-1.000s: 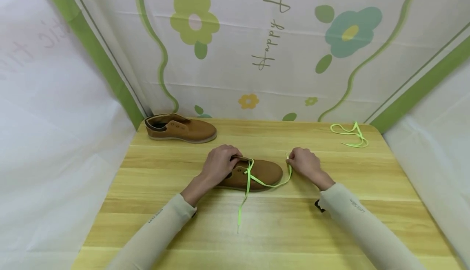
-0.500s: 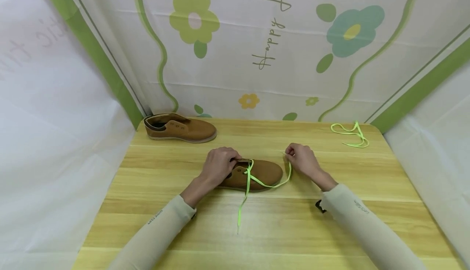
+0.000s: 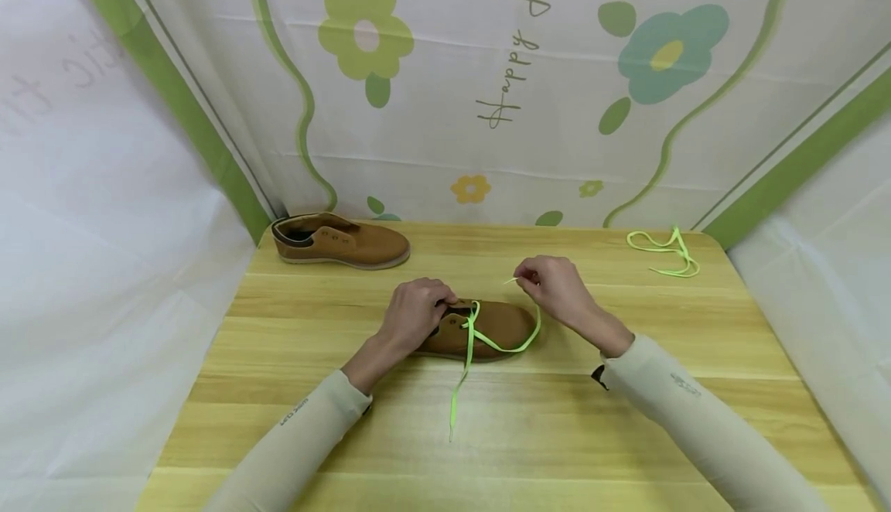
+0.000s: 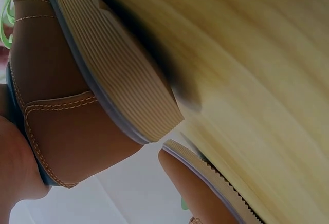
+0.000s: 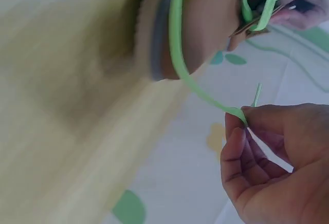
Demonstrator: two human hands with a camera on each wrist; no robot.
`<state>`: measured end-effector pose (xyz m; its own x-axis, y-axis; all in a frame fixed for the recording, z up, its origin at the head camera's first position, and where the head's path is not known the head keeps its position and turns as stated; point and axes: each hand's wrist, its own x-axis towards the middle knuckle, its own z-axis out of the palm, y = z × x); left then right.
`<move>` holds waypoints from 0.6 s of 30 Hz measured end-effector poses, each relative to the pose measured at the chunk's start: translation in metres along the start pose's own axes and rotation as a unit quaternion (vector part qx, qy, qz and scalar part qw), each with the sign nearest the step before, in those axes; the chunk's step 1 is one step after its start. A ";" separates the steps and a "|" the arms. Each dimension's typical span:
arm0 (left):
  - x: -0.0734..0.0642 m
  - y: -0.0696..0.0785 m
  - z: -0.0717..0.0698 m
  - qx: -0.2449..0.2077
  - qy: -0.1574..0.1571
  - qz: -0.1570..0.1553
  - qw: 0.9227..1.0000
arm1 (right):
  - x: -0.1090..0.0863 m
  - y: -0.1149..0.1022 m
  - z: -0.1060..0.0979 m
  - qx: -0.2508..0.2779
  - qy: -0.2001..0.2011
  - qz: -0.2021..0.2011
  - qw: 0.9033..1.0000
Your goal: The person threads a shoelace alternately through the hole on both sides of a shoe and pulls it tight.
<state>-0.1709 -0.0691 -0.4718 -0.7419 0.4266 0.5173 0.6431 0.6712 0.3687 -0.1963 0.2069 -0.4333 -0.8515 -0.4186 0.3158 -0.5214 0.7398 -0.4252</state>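
Note:
A brown shoe (image 3: 504,322) stands mid-table, toe to the right, with a neon green shoelace (image 3: 454,411) through its front eyelets. My left hand (image 3: 412,311) pinches the far eyelet flap between thumb and fingers. One lace end hangs over the near side onto the table. The other curves round the toe up to my right hand (image 3: 554,289), whose thumb and forefinger pinch it just behind the tip, above and beyond the toe. In the right wrist view the lace tip (image 5: 257,94) pokes out past the fingertips. The left wrist view shows the shoe's heel (image 4: 72,136) and ridged sole.
A second brown shoe (image 3: 372,246), unlaced, stands at the table's back left. Another green shoelace (image 3: 681,252) lies loose at the back right corner. White fabric walls (image 3: 445,94) with printed flowers enclose the wooden table (image 3: 668,435) at the back and sides.
My right hand has moved up and left toward the shoe, bringing the lace end along with its tip now pointing left. The left hand stays at the flap.

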 end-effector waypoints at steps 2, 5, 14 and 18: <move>0.000 0.000 0.000 0.001 0.001 0.000 1.000 | 0.003 -0.009 0.000 -0.003 0.004 -0.027 1.000; 0.000 0.000 0.000 0.000 0.002 0.002 1.000 | 0.007 -0.020 0.002 -0.008 0.008 -0.070 0.998; 0.001 0.000 0.000 0.007 0.002 0.003 1.000 | 0.016 -0.038 0.013 -0.049 -0.003 -0.127 0.991; 0.001 0.000 -0.001 0.003 0.001 0.004 1.000 | 0.017 -0.042 0.018 -0.060 -0.008 -0.134 0.989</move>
<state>-0.1711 -0.0690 -0.4708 -0.7365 0.4299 0.5223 0.6474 0.6718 0.3600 -0.1895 0.1593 -0.4251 -0.6847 -0.6155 0.3903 -0.7191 0.6578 -0.2242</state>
